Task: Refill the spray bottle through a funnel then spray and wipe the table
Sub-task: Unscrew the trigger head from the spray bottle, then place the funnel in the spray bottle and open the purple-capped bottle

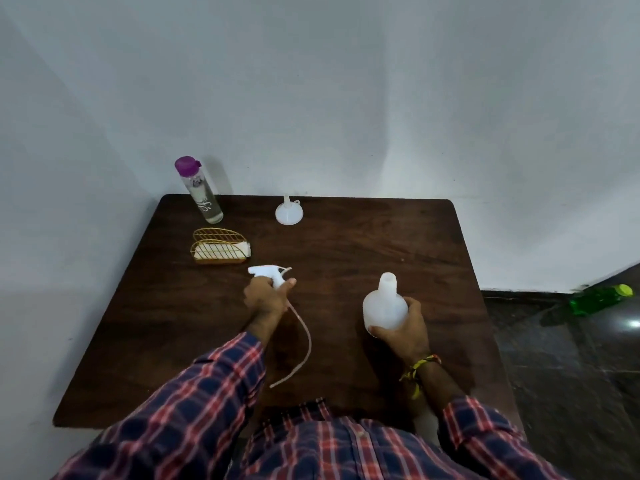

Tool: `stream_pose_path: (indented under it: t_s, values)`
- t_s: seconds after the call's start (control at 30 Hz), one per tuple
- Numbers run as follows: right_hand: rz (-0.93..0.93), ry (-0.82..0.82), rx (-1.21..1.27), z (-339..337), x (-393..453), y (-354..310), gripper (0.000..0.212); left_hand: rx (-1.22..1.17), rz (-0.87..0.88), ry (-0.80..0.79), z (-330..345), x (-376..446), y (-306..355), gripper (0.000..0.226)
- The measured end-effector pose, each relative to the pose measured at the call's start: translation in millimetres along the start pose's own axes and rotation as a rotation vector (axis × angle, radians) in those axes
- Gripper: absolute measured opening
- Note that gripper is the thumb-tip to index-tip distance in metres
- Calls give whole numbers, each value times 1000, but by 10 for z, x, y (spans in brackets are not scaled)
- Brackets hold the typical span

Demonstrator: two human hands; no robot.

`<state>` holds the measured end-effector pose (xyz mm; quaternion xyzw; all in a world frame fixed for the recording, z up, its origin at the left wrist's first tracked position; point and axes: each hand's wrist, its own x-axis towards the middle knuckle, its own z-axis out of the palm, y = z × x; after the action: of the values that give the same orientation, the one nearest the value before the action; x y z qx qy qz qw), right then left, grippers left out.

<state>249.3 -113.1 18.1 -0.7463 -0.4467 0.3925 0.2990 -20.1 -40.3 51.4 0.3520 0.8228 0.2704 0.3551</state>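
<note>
- Two hands work over the dark brown wooden table (346, 244): the left hand (265, 297) grips the white plastic trigger spray head (268, 273), its thin pale dip tube (304, 344) curving back toward 6 o'clock.
- The right hand (403, 329) wraps round the translucent white plastic spray bottle (382, 306), upright and uncapped, at about 4 o'clock from table centre.
- A small white plastic funnel (289, 211) lies at 12 o'clock.
- A clear water bottle with a purple cap (199, 190) stands at 11 o'clock; just nearer, a gold wire holder with white napkins (220, 247).
</note>
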Motion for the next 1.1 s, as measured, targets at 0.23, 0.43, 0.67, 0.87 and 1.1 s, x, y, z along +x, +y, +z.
stream_pose_path:
  t_s: [0.23, 0.43, 0.67, 0.87, 1.1]
  values:
    - [11, 5, -87, 168, 125, -79, 100, 308, -2, -25, 113, -80, -172, 43]
    - [18, 62, -104, 298, 137, -109, 100, 313, 76, -79, 148, -58, -264, 35]
    - [58, 111, -155, 393, 103, -187, 105, 319, 119, -82, 107, -16, -382, 40]
    - [128, 155, -146, 468, 62, -238, 103, 332, 171, -86, -26, -23, -589, 33]
    - [276, 216, -136, 475, -40, -239, 89, 419, 209, -133, -236, -34, -823, 22]
